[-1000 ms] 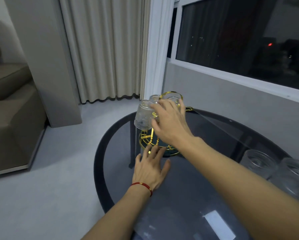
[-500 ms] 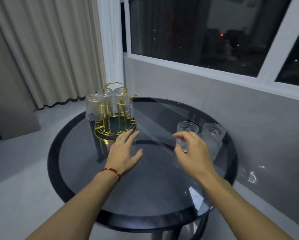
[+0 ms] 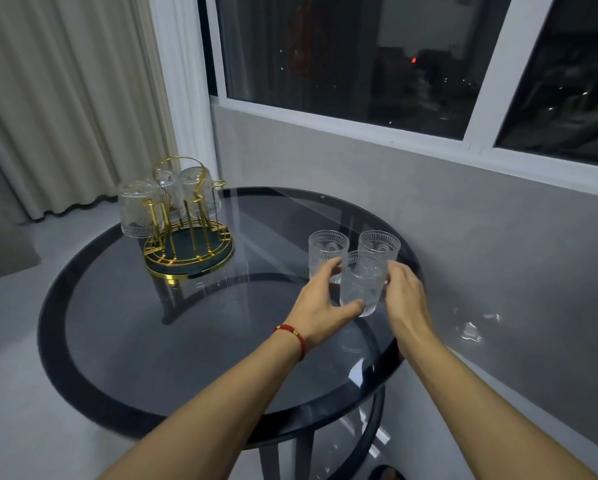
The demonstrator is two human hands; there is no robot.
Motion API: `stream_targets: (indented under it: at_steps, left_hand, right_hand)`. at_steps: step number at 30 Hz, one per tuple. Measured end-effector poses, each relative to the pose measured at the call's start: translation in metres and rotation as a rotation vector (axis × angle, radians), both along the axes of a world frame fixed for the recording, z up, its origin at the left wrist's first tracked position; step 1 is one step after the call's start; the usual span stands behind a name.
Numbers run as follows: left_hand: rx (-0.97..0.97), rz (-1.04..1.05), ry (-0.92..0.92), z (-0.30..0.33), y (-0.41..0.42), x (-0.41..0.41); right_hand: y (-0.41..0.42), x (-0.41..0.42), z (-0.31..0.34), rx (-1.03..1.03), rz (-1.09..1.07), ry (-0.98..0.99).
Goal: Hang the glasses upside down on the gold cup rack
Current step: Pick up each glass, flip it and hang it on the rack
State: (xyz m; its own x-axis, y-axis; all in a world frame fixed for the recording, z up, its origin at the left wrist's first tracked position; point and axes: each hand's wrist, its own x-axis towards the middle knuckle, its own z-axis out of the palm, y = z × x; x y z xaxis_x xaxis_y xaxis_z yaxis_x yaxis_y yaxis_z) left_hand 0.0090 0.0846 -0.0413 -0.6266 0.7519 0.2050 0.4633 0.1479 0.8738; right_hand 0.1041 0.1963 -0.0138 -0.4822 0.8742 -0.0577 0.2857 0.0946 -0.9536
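Observation:
The gold cup rack (image 3: 190, 258) stands at the back left of the round dark glass table (image 3: 145, 344). Three clear glasses hang on it upside down: one at the left (image 3: 138, 210), one behind (image 3: 167, 190), one at the right (image 3: 202, 192). Three more patterned glasses stand upright at the table's right side. My left hand (image 3: 320, 306) and my right hand (image 3: 406, 299) close around the nearest glass (image 3: 363, 285) from either side. Just behind it stand the other two glasses (image 3: 327, 247) (image 3: 380, 241).
A grey wall (image 3: 498, 237) runs close past the table's right rim, with a dark window (image 3: 359, 64) above it. Beige curtains (image 3: 65, 98) hang behind the rack. The table's near edge is just beneath my forearms.
My right hand left the rack and swung right to the upright glasses. My left hand followed from beside the rack's base. Both now hold the nearest glass, and the view turned right.

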Motion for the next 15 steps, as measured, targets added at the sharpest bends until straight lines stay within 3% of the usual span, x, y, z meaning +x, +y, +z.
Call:
stream_targets:
  at_steps: [5, 9, 15]
  left_hand:
    - [-0.036, 0.092, 0.054, 0.000, -0.001, -0.003]
    - [-0.140, 0.198, 0.160, 0.006, -0.018, -0.014]
    - [-0.010, 0.467, 0.032, 0.021, -0.075, -0.058]
  right_hand:
    - [-0.010, 0.002, 0.000, -0.052, 0.001, 0.024]
    - [-0.021, -0.005, -0.009, 0.051, 0.130, -0.002]
    - [-0.042, -0.050, -0.019, -0.103, 0.419, 0.095]
